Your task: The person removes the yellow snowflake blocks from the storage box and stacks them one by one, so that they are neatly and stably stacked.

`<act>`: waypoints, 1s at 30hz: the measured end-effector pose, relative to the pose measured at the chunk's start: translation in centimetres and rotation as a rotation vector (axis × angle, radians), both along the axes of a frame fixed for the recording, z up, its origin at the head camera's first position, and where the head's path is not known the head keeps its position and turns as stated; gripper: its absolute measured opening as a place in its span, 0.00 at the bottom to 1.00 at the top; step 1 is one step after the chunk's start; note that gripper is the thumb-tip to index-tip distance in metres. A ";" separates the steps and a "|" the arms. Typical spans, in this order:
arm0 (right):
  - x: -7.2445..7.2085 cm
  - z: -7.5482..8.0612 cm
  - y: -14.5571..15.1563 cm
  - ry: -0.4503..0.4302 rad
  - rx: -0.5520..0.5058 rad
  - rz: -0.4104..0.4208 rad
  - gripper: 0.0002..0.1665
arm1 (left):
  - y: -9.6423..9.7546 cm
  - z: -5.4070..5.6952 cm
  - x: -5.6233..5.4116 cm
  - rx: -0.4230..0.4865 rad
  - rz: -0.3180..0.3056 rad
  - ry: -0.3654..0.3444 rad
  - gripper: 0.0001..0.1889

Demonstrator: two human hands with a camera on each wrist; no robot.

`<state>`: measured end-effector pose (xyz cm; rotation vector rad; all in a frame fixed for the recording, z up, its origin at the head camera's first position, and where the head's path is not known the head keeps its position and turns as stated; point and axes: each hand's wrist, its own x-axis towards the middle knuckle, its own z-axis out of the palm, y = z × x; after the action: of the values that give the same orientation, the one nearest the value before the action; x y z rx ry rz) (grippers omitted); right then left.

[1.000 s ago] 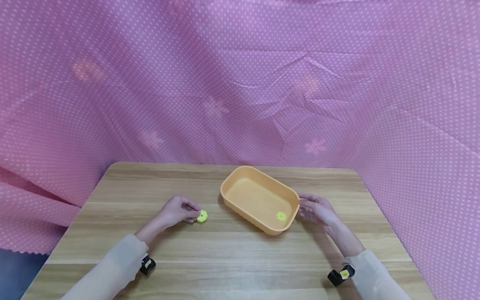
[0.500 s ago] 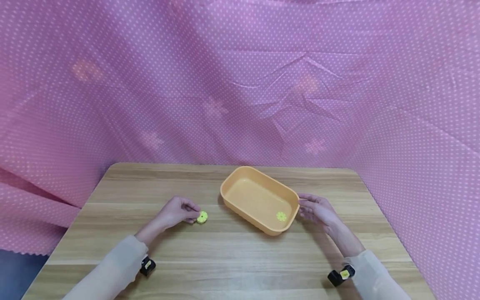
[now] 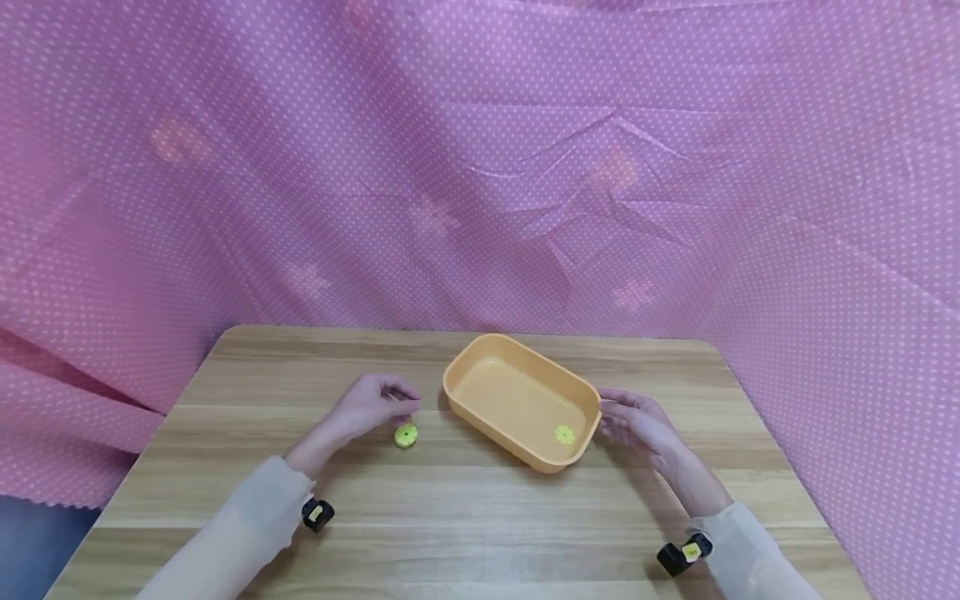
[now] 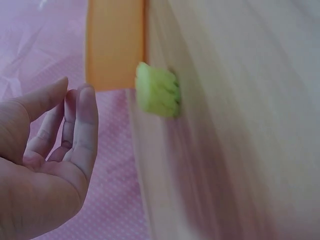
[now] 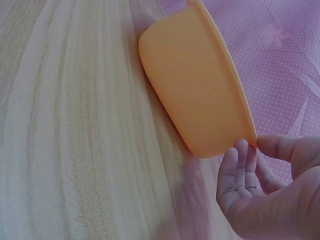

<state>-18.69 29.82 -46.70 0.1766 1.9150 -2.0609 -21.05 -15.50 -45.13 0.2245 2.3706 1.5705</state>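
A yellow-green round disc with a small centre hole (image 3: 406, 436) lies on the table left of an orange tub. Its ridged side shows in the left wrist view. My left hand (image 3: 372, 406) hovers just above and behind this disc. Between its thumb and relaxed fingers there is nothing, and a gap separates them from the disc (image 4: 158, 91). At the right end of the orange tub (image 3: 489, 442), my right hand (image 3: 636, 421) touches the outer wall by the rim with its fingertips. Its thumb tip meets the rim in the right wrist view. A yellow-green flower-like disc (image 3: 565, 435) lies inside the tub, near that end.
The wooden table (image 3: 480, 533) ends at a pink dotted cloth (image 3: 480, 208) hanging behind it and along both sides. Each wrist carries a small black camera, one at the left sleeve (image 3: 317, 515) and one at the right.
My left hand has let go of the disc and lifted slightly away, up and to the right. The disc stays on the table. My right hand and the tub keep their places.
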 end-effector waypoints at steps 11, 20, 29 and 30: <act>0.4 -0.3 0.2 -0.008 0.010 -0.019 0.32 | 5.4 0.0 -0.3 0.125 -0.059 -0.008 0.11; 0.4 -0.2 0.3 -0.015 0.009 -0.008 0.33 | 10.2 0.5 -0.4 0.134 -0.148 0.146 0.09; 0.4 0.1 0.2 -0.022 0.001 -0.015 0.30 | 14.3 0.3 -1.5 0.077 -0.242 0.242 0.08; 0.4 0.1 0.2 -0.023 -0.001 -0.014 0.30 | 14.6 0.1 -1.6 0.072 -0.249 0.246 0.09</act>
<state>-18.27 30.02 -46.58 0.2138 1.9045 -2.0599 -22.66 -0.86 -44.99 0.7375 2.3504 1.5849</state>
